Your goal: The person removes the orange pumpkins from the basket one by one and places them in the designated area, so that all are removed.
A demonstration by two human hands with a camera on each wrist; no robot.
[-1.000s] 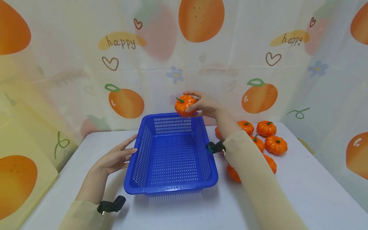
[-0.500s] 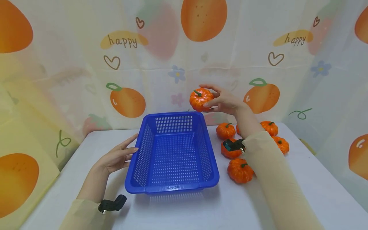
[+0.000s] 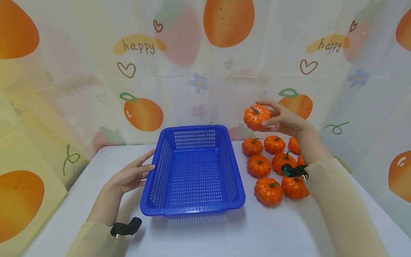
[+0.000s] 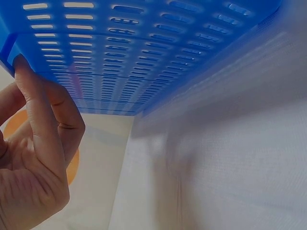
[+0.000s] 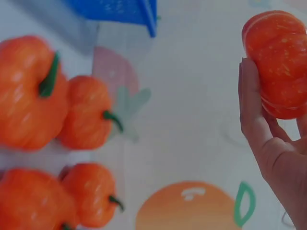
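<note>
My right hand [image 3: 285, 119] grips a small orange pumpkin [image 3: 257, 117] with a green stem. It is held up in the air, right of the basket and above the other pumpkins. In the right wrist view, the fingers and thumb lie around this pumpkin [image 5: 278, 62]. A blue plastic basket [image 3: 192, 208] with slotted walls stands on the table with nothing in it. My left hand [image 3: 128, 176] touches its left rim with relaxed fingers. From the left wrist, the fingertips of that hand [image 4: 38, 124] reach up to the rim beside the slotted wall [image 4: 124, 48].
Several more orange pumpkins, such as this one [image 3: 268, 191], sit grouped on the white table [image 3: 199, 239] to the right of the basket; my right forearm hides part of the group. A fruit-printed curtain [image 3: 179, 89] hangs close behind the table.
My right hand has carried the pumpkin to the right, from over the basket's back rim to above the other pumpkins. My left hand and the basket have stayed in place.
</note>
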